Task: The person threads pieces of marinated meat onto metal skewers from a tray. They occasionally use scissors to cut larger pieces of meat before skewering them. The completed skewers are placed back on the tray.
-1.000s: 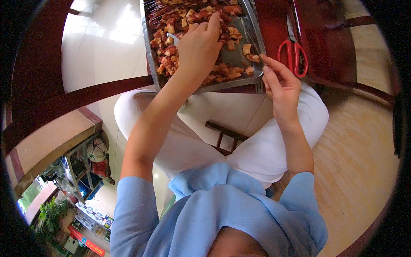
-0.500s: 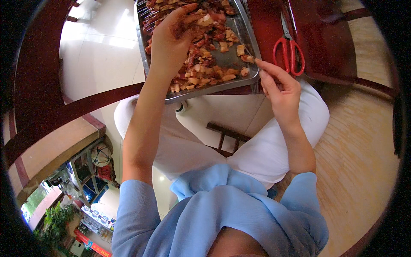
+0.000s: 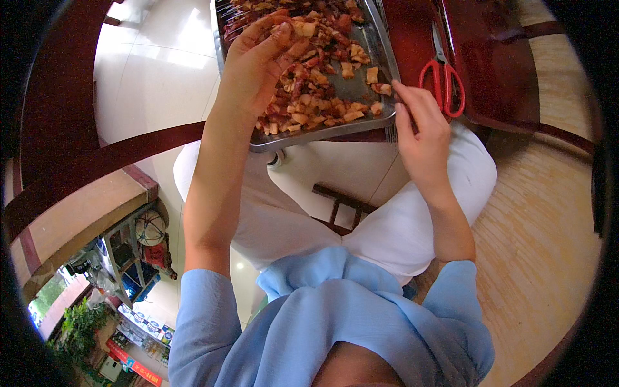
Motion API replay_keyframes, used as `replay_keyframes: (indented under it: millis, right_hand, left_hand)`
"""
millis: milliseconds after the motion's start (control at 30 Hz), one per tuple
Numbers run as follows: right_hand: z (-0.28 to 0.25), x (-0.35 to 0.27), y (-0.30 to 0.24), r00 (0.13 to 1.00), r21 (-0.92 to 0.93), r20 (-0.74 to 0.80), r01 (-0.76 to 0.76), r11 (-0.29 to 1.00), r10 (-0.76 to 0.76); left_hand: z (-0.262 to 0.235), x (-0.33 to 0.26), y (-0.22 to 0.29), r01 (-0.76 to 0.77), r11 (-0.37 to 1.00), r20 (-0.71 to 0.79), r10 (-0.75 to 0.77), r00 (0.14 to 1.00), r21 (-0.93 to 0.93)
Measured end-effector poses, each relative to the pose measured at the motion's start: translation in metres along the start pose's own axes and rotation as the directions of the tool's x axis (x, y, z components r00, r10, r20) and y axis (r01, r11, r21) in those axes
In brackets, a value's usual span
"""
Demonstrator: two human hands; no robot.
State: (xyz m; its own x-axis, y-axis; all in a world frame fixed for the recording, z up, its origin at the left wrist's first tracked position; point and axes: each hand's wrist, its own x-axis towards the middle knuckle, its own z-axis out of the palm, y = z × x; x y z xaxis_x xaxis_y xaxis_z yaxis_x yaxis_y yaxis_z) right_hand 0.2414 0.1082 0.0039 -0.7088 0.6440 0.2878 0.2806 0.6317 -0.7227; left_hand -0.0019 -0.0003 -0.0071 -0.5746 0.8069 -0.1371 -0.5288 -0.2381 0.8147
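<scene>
A metal tray (image 3: 309, 140) of diced meat (image 3: 316, 103), in reddish and pale chunks, lies in front of me. My left hand (image 3: 258, 61) is over the tray, its thumb and fingers curled together. A pale piece of meat (image 3: 304, 28) shows at its fingertips. At the tray's right rim, my right hand (image 3: 422, 126) has its index finger and thumb brought close together. Beside those fingertips is a chunk of meat (image 3: 382, 88); whatever thin thing they may pinch is too small to make out. Several thin metal skewers (image 3: 225, 14) lie at the tray's far left.
Red-handled scissors (image 3: 442, 84) lie on the dark red surface (image 3: 409, 39) right of the tray. My legs in white trousers (image 3: 393, 226) are below it. Further left are a dark red curved wooden bar (image 3: 129, 145), a ball (image 3: 150, 229) and a green plant (image 3: 80, 326).
The tray and scissors sit slightly further right in view. My left hand and the pale piece have shifted left relative to the tray. My right fingertips have risen slightly along the rim.
</scene>
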Motion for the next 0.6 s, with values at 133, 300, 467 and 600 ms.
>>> replay_keyframes:
  millis: [133,300,467,600]
  right_hand:
    - [0.001,0.005,0.001,0.994,-0.162,0.029,0.111,0.981,-0.108]
    - [-0.024,0.022,0.042,0.995,-0.442,-0.097,-0.009,0.897,-0.038]
    - [-0.032,0.019,0.077,0.978,-0.580,-0.064,-0.197,0.790,0.197]
    - [-0.044,0.025,0.092,0.984,-0.507,-0.090,-0.177,0.844,0.153]
  left_hand:
    - [0.002,-0.002,-0.002,-0.005,0.999,-0.001,0.004,1.000,-0.054]
    - [0.000,0.002,-0.008,-0.015,1.000,0.015,0.015,1.000,-0.014]
    - [0.010,-0.002,-0.008,0.008,0.998,-0.003,-0.007,1.000,0.067]
    - [0.012,-0.001,-0.010,0.013,1.000,0.087,-0.012,0.996,-0.011]
